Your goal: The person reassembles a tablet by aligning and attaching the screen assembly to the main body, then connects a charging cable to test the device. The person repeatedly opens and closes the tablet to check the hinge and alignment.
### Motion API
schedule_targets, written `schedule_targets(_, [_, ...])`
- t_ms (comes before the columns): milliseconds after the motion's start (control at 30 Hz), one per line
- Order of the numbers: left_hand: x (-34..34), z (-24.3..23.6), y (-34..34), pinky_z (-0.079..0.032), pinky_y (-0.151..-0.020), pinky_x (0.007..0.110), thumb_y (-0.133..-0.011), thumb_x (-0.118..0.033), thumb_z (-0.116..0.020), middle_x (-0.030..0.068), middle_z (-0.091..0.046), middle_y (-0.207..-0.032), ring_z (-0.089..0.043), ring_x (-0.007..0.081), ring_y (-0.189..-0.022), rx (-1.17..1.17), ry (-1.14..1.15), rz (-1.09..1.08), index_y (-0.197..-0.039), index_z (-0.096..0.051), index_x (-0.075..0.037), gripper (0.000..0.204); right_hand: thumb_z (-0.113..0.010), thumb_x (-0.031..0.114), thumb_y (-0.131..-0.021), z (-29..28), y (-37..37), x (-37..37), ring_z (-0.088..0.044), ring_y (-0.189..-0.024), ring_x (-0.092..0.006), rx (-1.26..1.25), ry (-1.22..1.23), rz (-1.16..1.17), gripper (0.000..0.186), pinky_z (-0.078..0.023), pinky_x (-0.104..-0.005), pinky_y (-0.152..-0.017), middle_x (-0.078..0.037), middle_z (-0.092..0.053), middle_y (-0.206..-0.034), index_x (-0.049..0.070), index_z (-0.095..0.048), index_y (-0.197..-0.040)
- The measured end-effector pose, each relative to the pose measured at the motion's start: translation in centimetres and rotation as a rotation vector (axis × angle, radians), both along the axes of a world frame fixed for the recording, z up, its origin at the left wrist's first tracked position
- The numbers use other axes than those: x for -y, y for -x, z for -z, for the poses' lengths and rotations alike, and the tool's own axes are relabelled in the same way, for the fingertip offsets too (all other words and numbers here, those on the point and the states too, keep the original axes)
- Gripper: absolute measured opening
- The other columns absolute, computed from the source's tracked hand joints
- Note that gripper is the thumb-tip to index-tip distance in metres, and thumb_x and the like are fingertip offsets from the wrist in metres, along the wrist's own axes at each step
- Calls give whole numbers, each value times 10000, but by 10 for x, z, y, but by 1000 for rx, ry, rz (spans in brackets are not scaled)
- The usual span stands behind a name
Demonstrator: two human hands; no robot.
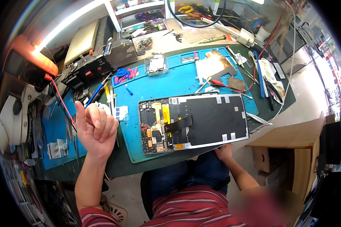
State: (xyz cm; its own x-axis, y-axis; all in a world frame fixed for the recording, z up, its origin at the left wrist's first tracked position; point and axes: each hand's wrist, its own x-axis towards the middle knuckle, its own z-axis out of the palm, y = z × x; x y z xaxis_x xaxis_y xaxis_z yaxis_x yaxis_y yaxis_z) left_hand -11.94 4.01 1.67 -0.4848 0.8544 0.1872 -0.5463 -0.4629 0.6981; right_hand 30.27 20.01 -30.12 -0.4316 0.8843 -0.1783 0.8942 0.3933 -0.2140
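Note:
An opened tablet (212,117) lies across the near part of the blue work mat (140,89). Its circuit board end (155,128) faces left, and a black ribbon cable (180,124) crosses toward the large black panel. Raised to the left of the tablet is my left hand (98,130), palm toward me. Its thumb stands apart, the other fingers bend loosely, and nothing is in it. At the tablet's near right edge is my right hand (224,152); its fingertips are hidden there, so I cannot tell whether they grip the edge.
An orange multimeter (30,62) stands at the left. Small pink and blue pieces (124,75) and a clear box (156,65) lie behind the tablet. A stained metal plate (216,64) and a red lead (236,90) are at back right. A cardboard box (288,136) is right of the bench.

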Motion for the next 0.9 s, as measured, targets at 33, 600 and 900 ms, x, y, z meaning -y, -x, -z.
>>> schedule_targets(33, [-1, 1, 0, -197, -366, 226, -1088, -440, -314, -40, -301, -420, -229, 63, -341, 5, -4, 8, -643, -472, -96, 584, -632, 519, -854, 4, -3, -2, -436, -1312, -421, -1, 6, -11, 647, -327, -495, -1121, -220, -536, -1384, 58, -608, -1308])
schedule_targets(600, [2, 7, -1, -251, -441, 240, -1094, -294, -312, -47, -294, -522, -266, 71, -442, 124, 76, 40, -795, -537, -82, 429, -527, 277, -911, -34, 11, -2, -505, -1256, -421, 32, 56, -168, 445, -387, -476, -1062, -218, -582, -1331, 27, -607, -1269])
schedule_targets(900, [3, 6, 0, -277, -491, 257, -1001, -192, -416, -16, -363, -600, -318, 86, -480, 136, 30, 63, -882, -560, -44, 238, -637, 401, -847, 12, -7, -7, -610, -1066, -379, -47, -164, -216, 458, -450, -478, -914, -154, -675, -1152, 75, -684, -1164])
